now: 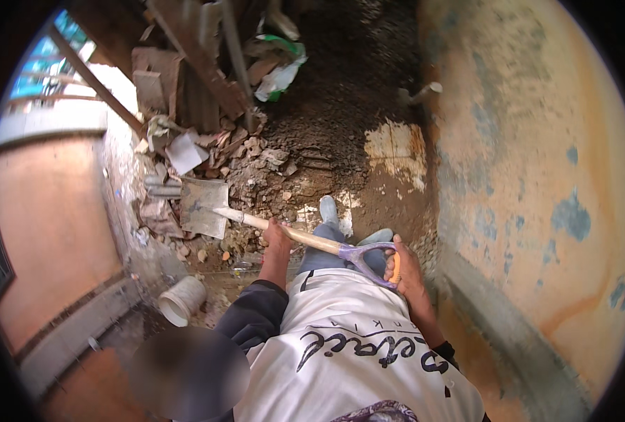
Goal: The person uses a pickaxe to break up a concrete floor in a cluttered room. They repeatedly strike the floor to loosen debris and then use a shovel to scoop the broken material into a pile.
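I hold a shovel across my body. Its grey metal blade (204,206) lies to the left over broken rubble, and its pale wooden shaft (305,239) runs right to a purple D-shaped grip with an orange bar. My left hand (278,238) is closed around the middle of the shaft. My right hand (402,265) wraps the orange bar of the grip. Below the shaft are my jeans and one shoe (328,209) on the dirt floor.
A heap of broken bricks, boards and sheet scraps (207,133) fills the upper left. A white bucket (181,301) stands at the lower left by a low wall. A weathered orange and blue wall (537,176) rises on the right. Dark soil (347,91) lies ahead.
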Demonstrator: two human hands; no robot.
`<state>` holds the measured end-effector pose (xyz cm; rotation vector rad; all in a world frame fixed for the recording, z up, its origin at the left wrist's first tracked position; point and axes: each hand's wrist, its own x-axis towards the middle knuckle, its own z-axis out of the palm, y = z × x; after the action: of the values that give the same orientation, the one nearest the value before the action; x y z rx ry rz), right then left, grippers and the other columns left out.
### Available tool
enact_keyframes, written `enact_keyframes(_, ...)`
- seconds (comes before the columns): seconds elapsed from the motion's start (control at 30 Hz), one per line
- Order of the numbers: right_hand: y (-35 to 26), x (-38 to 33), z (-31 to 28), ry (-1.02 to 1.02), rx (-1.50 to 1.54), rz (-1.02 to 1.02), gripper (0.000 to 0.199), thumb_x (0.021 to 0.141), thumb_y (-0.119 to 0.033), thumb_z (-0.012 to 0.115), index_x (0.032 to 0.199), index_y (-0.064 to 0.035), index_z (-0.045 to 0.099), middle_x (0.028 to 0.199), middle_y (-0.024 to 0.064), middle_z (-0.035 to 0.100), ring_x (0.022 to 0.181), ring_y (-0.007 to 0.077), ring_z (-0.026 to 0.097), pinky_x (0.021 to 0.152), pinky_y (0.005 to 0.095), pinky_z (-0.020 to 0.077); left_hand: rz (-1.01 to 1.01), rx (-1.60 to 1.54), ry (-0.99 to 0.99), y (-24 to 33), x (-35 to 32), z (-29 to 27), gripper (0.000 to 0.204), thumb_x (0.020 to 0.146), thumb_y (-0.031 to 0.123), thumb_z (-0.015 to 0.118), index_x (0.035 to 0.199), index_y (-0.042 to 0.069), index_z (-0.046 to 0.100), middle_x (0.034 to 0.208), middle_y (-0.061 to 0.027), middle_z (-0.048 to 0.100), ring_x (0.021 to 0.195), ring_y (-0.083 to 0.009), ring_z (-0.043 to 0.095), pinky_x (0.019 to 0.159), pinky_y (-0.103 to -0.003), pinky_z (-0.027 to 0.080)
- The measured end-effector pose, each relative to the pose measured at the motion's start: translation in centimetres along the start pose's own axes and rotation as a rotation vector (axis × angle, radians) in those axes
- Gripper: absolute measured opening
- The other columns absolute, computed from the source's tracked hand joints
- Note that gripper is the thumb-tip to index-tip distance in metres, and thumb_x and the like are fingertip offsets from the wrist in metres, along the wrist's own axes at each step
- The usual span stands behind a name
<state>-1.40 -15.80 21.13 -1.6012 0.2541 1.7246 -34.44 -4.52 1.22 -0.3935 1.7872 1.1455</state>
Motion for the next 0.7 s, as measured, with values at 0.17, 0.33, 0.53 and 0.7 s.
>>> enact_keyframes(0.17, 4.8, -2.1, -8.7, 0.139, 0.196, -0.037, 0.043, 0.091, -0.046, 0.063, 0.089, -0.0049, 0.051, 0.051, 0.0034, 0.044, 0.035, 0.0151, 0.042, 0.035, 0.0309, 0.0373, -0.115, 0.134, -0.230, -4.8, -4.0, 2.1, 0.016, 0.087, 0.008, 0.060, 0.093, 0.002, 0.047, 0.073, -0.0079, 0.047, 0.062, -0.0218, 0.053, 0.057, -0.038, 0.052)
enact_keyframes(0.33, 9.7, -4.2, -15.2, 0.309, 0.391, -0.087, 0.037, 0.094, -0.042, 0.057, 0.088, -0.0059, 0.053, 0.052, 0.0030, 0.043, 0.038, 0.0151, 0.043, 0.037, 0.0305, 0.0369, -0.287, 0.365, -0.371, -10.8, -8.1, 4.9, 0.011, 0.093, 0.011, 0.056, 0.092, 0.004, 0.048, 0.075, -0.0079, 0.047, 0.065, -0.0235, 0.050, 0.063, -0.039, 0.052)
enact_keyframes(0.53, 15.3, -6.4, -19.2, 0.575, 0.595, -0.050, 0.032, 0.094, -0.039, 0.057, 0.083, -0.0093, 0.052, 0.052, 0.0018, 0.042, 0.038, 0.0146, 0.041, 0.037, 0.0305, 0.0379, -0.364, 0.693, -0.435, -20.8, -8.9, 6.4, 0.014, 0.094, 0.013, 0.059, 0.095, 0.003, 0.048, 0.076, -0.0082, 0.049, 0.063, -0.0222, 0.052, 0.062, -0.036, 0.054)
enact_keyframes(0.7, 19.9, -8.2, -21.7, 0.714, 0.767, 0.029, 0.031, 0.094, -0.039, 0.057, 0.080, -0.0109, 0.052, 0.053, -0.0001, 0.039, 0.038, 0.0137, 0.039, 0.037, 0.0294, 0.0358, -0.461, 0.904, -0.443, -29.9, -8.5, 4.8, 0.013, 0.092, 0.009, 0.060, 0.098, 0.002, 0.050, 0.076, -0.0076, 0.050, 0.062, -0.0220, 0.053, 0.057, -0.038, 0.055)
